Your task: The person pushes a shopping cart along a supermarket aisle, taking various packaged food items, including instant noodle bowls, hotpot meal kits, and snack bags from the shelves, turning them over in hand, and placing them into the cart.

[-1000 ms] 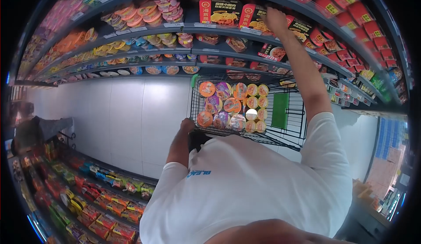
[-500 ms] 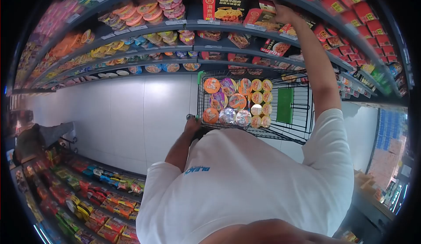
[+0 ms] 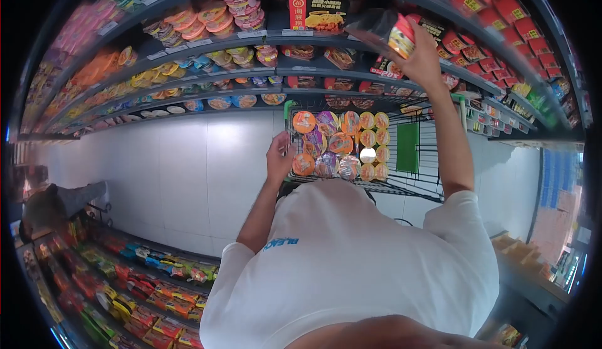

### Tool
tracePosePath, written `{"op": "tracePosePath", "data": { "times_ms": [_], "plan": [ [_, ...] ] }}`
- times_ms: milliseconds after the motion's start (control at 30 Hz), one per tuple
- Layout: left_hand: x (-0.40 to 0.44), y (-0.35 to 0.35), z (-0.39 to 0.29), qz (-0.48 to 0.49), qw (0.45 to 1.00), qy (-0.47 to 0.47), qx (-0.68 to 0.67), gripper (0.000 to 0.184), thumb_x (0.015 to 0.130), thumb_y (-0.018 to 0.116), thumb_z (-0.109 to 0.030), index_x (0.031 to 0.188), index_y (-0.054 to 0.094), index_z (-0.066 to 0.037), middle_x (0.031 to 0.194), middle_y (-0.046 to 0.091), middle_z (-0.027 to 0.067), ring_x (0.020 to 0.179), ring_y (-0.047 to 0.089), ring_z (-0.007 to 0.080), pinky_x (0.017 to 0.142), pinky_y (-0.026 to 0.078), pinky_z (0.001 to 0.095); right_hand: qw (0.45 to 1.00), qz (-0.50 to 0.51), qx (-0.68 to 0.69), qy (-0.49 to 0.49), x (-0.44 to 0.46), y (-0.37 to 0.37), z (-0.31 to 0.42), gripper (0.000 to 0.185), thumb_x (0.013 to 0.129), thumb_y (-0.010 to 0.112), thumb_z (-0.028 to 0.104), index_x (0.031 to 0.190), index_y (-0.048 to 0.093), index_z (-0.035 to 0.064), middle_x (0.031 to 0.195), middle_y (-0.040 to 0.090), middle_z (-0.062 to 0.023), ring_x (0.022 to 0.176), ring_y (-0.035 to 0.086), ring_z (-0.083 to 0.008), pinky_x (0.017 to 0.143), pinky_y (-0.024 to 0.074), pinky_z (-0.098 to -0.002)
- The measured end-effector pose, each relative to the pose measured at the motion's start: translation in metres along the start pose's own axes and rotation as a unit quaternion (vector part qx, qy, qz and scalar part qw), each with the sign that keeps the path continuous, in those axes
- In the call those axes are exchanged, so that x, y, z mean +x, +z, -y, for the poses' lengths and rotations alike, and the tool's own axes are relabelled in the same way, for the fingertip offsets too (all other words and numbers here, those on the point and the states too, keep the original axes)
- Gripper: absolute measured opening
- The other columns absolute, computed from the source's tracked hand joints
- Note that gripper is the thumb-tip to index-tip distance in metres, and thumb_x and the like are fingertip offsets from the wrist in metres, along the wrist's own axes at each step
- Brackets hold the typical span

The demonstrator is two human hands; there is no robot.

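Observation:
My right hand [image 3: 424,59] grips a dark boxed instant meal [image 3: 375,28] with a red and yellow side panel. The box is tilted in front of the upper shelf, and the fingers on its far side are partly hidden. Beside it on that shelf stands a black and red hot pot box [image 3: 317,13]. My left hand [image 3: 279,154] is raised by the left end of the shopping cart [image 3: 433,137], its fingers apart and holding nothing. Inside the cart sit rows of orange and purple instant noodle bowls [image 3: 340,142] and smaller yellow cups [image 3: 367,137].
Shelves in front carry stacked pink and orange bowls [image 3: 215,16] on the left and red packages [image 3: 495,10] on the right. Another person [image 3: 50,208] is at far left. Behind me, a low shelf holds colourful packets [image 3: 166,299]. Pale floor tiles [image 3: 182,167] lie left of the cart.
My right hand has pulled the boxed meal off the shelf and tilted it toward me. My left hand has let go of the cart's handle and moved up along its end.

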State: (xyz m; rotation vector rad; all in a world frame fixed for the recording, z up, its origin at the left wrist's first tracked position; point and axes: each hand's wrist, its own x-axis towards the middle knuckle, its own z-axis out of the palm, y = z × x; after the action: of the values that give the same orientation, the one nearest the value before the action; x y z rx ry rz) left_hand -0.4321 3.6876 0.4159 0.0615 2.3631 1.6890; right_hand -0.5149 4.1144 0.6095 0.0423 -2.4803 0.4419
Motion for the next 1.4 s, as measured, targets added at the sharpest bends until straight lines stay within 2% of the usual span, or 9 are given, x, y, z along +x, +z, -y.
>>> {"op": "tracePosePath", "data": {
  "times_ms": [67,133,267,400,600,933,1067,1167,1400],
  "plan": [
    [0.006,-0.001,-0.060,0.063,0.995,0.056,-0.055,0.058,0.090,0.064,-0.009,0.141,0.039,-0.001,0.135,0.051,0.0137,0.118,0.054,0.0226,0.098,0.045,0.0361,0.953,0.019,0.175,0.247,-0.031,-0.032,0.047,0.070,0.078,0.078,0.030,0.132,0.048,-0.0016,0.124,0.060,-0.0195,0.111,0.060,-0.0280,0.095,0.0471,-0.0397],
    [0.015,0.003,-0.107,0.128,0.971,0.086,-0.184,0.073,0.090,0.066,-0.019,0.150,0.025,-0.007,0.142,0.043,0.0138,0.127,0.047,0.0245,0.104,0.041,0.0386,0.718,0.100,0.535,0.433,-0.065,-0.043,0.060,0.058,0.087,0.070,0.030,0.131,0.049,-0.0017,0.120,0.061,-0.0114,0.105,0.061,-0.0180,0.090,0.0491,-0.0330],
    [0.020,0.001,-0.168,0.334,0.824,-0.038,-0.455,0.078,0.090,0.065,-0.031,0.150,0.019,-0.010,0.142,0.042,0.0138,0.128,0.046,0.0267,0.104,0.042,0.0400,0.554,0.165,0.641,0.505,-0.132,-0.033,0.109,0.057,0.089,0.067,0.033,0.131,0.051,-0.0012,0.121,0.060,-0.0116,0.108,0.059,-0.0175,0.090,0.0487,-0.0300],
    [-0.001,0.002,-0.162,0.308,0.874,-0.141,-0.348,0.066,0.092,0.062,-0.023,0.145,0.026,-0.008,0.133,0.049,0.0137,0.121,0.053,0.0257,0.099,0.047,0.0394,0.475,0.172,0.677,0.535,-0.174,-0.022,0.133,0.052,0.094,0.061,0.035,0.129,0.051,-0.0030,0.116,0.065,-0.0149,0.098,0.068,-0.0192,0.082,0.0561,-0.0308],
    [-0.025,0.047,-0.149,0.269,0.866,-0.180,-0.381,0.060,0.091,0.058,-0.016,0.142,0.028,-0.008,0.132,0.050,0.0158,0.120,0.054,0.0263,0.098,0.049,0.0409,0.416,0.140,0.706,0.556,-0.219,-0.009,0.099,0.049,0.096,0.058,0.035,0.129,0.051,-0.0012,0.117,0.065,-0.0137,0.097,0.068,-0.0187,0.081,0.0569,-0.0320],
    [-0.055,0.105,-0.153,0.200,0.868,-0.182,-0.417,0.053,0.099,0.053,-0.022,0.143,0.029,-0.006,0.133,0.050,0.0109,0.121,0.054,0.0221,0.100,0.047,0.0380,0.476,0.158,0.697,0.513,-0.224,-0.059,0.052,0.047,0.094,0.060,0.032,0.127,0.053,-0.0005,0.113,0.066,-0.0123,0.097,0.067,-0.0177,0.083,0.0549,-0.0308],
    [-0.070,0.103,-0.172,0.182,0.907,-0.094,-0.367,0.049,0.096,0.055,-0.017,0.140,0.035,-0.006,0.128,0.053,0.0084,0.118,0.056,0.0198,0.099,0.048,0.0366,0.460,0.126,0.716,0.510,-0.219,-0.058,0.037,0.056,0.094,0.056,0.040,0.130,0.051,-0.0027,0.120,0.064,-0.0142,0.102,0.067,-0.0202,0.086,0.0544,-0.0318],
    [-0.077,0.090,-0.159,0.206,0.847,-0.236,-0.429,0.045,0.095,0.058,-0.016,0.136,0.043,-0.006,0.127,0.055,0.0082,0.120,0.054,0.0202,0.100,0.047,0.0372,0.429,0.101,0.769,0.463,-0.188,-0.075,0.026,0.063,0.096,0.049,0.049,0.132,0.051,-0.0029,0.124,0.062,-0.0149,0.112,0.061,-0.0215,0.096,0.0482,-0.0346],
    [-0.095,0.102,-0.178,0.226,0.827,-0.149,-0.493,0.044,0.098,0.056,-0.019,0.137,0.041,-0.007,0.132,0.054,0.0087,0.121,0.054,0.0213,0.102,0.045,0.0408,0.479,0.014,0.782,0.399,-0.190,-0.065,0.044,0.059,0.099,0.046,0.049,0.130,0.054,0.0001,0.125,0.061,-0.0109,0.116,0.057,-0.0212,0.102,0.0419,-0.0351]
  ]
}}
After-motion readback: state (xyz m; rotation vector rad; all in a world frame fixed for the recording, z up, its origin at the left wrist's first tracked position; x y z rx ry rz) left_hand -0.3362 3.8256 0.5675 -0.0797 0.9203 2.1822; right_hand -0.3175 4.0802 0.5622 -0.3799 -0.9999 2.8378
